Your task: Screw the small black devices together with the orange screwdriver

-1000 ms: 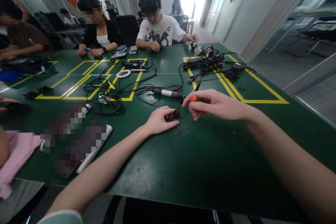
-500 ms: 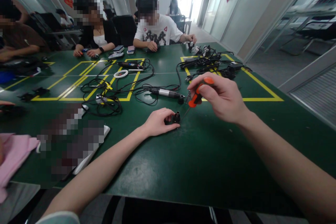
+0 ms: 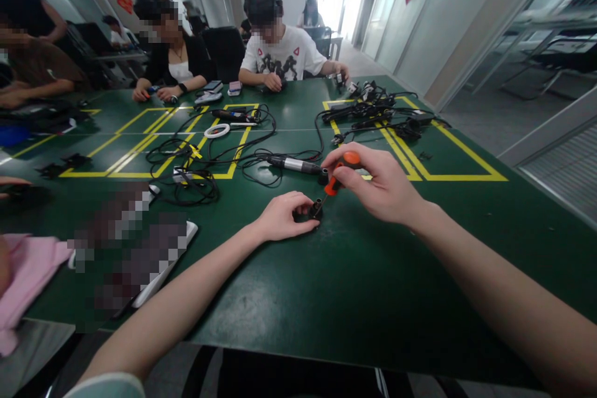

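My left hand [image 3: 282, 216] rests on the green table [image 3: 354, 286] with its fingers closed round a small black part [image 3: 313, 209] that has a short upright socket. My right hand [image 3: 380, 185] grips an orange-handled screwdriver [image 3: 339, 172], tilted down to the left. Its tip sits at the top of the black part, right beside my left fingertips.
A silver and black tool [image 3: 298, 165] with tangled black cables [image 3: 196, 161] lies just behind my hands. More cables and adapters [image 3: 373, 111] sit at the far right inside yellow tape lines. A white ring [image 3: 217, 130] lies mid-table. Other people sit along the far and left edges.
My right hand has come down from its raised position with the screwdriver, bringing the tip onto the black part. My left hand has stayed on the part.
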Available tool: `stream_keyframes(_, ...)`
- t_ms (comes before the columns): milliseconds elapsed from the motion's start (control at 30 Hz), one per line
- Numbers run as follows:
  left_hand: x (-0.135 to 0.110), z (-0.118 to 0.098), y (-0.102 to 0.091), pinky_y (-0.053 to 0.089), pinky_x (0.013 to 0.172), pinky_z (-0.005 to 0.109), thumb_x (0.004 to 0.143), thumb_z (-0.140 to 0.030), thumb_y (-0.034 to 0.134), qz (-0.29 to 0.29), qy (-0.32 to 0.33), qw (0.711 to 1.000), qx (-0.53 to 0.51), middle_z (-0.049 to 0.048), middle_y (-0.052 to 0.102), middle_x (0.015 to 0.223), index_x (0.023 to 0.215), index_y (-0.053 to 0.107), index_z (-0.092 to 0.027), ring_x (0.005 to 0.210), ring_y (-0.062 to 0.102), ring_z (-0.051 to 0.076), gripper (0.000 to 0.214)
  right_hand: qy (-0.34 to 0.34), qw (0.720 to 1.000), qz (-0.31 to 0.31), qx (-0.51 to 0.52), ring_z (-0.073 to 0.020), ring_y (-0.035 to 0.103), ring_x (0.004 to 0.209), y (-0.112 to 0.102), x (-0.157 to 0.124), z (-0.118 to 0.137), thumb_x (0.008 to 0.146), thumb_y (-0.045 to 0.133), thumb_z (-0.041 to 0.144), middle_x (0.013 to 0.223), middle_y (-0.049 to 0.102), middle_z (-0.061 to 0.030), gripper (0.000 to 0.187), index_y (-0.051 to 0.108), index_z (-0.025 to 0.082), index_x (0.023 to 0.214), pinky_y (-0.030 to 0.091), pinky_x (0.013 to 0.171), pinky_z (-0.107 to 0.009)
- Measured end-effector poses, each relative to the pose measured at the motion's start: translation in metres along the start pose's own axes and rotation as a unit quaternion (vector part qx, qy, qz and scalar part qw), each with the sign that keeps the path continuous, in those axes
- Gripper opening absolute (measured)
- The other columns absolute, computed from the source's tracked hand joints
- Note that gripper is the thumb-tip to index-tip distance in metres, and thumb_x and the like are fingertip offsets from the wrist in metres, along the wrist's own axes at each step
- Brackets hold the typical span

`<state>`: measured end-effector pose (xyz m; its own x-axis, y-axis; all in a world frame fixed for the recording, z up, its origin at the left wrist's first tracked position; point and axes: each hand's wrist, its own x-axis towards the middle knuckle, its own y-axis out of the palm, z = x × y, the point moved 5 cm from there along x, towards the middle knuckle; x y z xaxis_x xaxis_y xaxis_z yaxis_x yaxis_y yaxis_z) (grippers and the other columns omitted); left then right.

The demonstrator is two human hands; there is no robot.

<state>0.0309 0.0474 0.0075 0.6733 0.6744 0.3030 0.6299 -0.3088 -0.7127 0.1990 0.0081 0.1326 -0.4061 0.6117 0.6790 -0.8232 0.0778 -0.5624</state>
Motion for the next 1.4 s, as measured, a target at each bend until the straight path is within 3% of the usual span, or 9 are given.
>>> stream_keyframes(167, 0.0, 0.001, 0.001, 0.048, 0.072, 0.027, 0.087, -0.035, 0.082, 0.002, 0.005, 1.0, 0.006, 0.0006, 0.068, 0.085, 0.098, 0.072, -0.018, 0.076, 0.062, 0.016, 0.023, 0.013, 0.999, -0.002, 0.04, -0.0123, 0.069, 0.068, 0.001, -0.001, -0.006, 0.107, 0.059, 0.04, 0.088, 0.069, 0.0001, 0.023, 0.066, 0.02, 0.118, 0.054, 0.064, -0.024)
stream_keyframes(300, 0.001, 0.002, 0.002, 0.049, 0.074, 0.028, 0.088, -0.042, 0.084, 0.011, -0.004, 1.0, 0.015, 0.0011, 0.07, 0.088, 0.101, 0.072, -0.019, 0.078, 0.063, 0.016, 0.029, -0.007, 0.998, -0.031, 0.052, -0.013, 0.072, 0.074, -0.001, -0.004, -0.01, 0.104, 0.065, 0.034, 0.105, 0.068, -0.0019, 0.025, 0.061, 0.024, 0.126, 0.058, 0.068, -0.026)
stream_keyframes(500, 0.0, 0.003, 0.001, 0.049, 0.074, 0.028, 0.089, -0.045, 0.083, 0.008, 0.003, 1.0, 0.024, 0.0016, 0.07, 0.089, 0.103, 0.073, -0.019, 0.079, 0.064, 0.017, 0.031, -0.061, 0.998, 0.008, 0.026, -0.0115, 0.071, 0.068, -0.002, -0.003, -0.003, 0.109, 0.053, 0.026, 0.093, 0.07, 0.0011, 0.015, 0.063, 0.025, 0.121, 0.055, 0.066, -0.024)
stream_keyframes(633, 0.0, 0.003, 0.001, 0.05, 0.076, 0.029, 0.089, -0.046, 0.083, 0.003, 0.009, 0.999, 0.032, 0.0022, 0.07, 0.091, 0.105, 0.074, -0.019, 0.081, 0.065, 0.018, 0.032, -0.069, 0.997, 0.025, -0.011, -0.0121, 0.071, 0.069, -0.003, -0.003, 0.002, 0.11, 0.049, 0.026, 0.097, 0.073, -0.0016, 0.017, 0.062, 0.022, 0.12, 0.053, 0.067, -0.024)
stream_keyframes(767, 0.0, 0.005, 0.002, 0.052, 0.076, 0.03, 0.089, -0.048, 0.082, 0.005, 0.007, 0.999, 0.031, 0.0028, 0.071, 0.093, 0.106, 0.074, -0.019, 0.083, 0.066, 0.019, 0.034, -0.092, 0.993, 0.008, -0.067, -0.013, 0.071, 0.071, 0.001, -0.004, 0.013, 0.108, 0.05, 0.023, 0.101, 0.076, -0.0034, 0.017, 0.062, 0.021, 0.12, 0.051, 0.068, -0.025)
stream_keyframes(967, -0.001, 0.007, 0.004, 0.054, 0.079, 0.031, 0.091, -0.047, 0.08, 0.007, 0.005, 1.0, 0.027, 0.0048, 0.072, 0.1, 0.11, 0.075, -0.02, 0.089, 0.068, 0.021, 0.034, -0.092, 0.983, -0.022, -0.156, -0.017, 0.071, 0.071, 0.01, -0.003, 0.028, 0.106, 0.056, 0.03, 0.087, 0.077, -0.0022, 0.013, 0.064, 0.022, 0.113, 0.044, 0.06, -0.028)
stream_keyframes(1167, 0.0, 0.005, 0.003, 0.055, 0.086, 0.033, 0.092, -0.044, 0.08, 0.023, 0.002, 1.0, 0.018, 0.007, 0.075, 0.108, 0.118, 0.075, -0.02, 0.095, 0.069, 0.021, 0.036, -0.06, 0.981, -0.049, -0.178, -0.0158, 0.065, 0.059, 0.011, -0.003, 0.025, 0.106, 0.06, 0.037, 0.077, 0.075, -0.0001, 0.016, 0.066, 0.022, 0.108, 0.042, 0.056, -0.03)
stream_keyframes(1400, 0.0, 0.007, 0.002, 0.056, 0.082, 0.031, 0.083, -0.039, 0.088, 0.015, -0.021, 1.0, 0.0, 0.0052, 0.077, 0.097, 0.122, 0.077, -0.019, 0.085, 0.069, 0.019, 0.045, -0.022, 0.991, -0.064, -0.115, -0.0197, 0.068, 0.08, 0.006, 0.0, 0.023, 0.103, 0.064, 0.026, 0.1, 0.076, -0.006, 0.036, 0.067, 0.021, 0.138, 0.056, 0.075, -0.033)
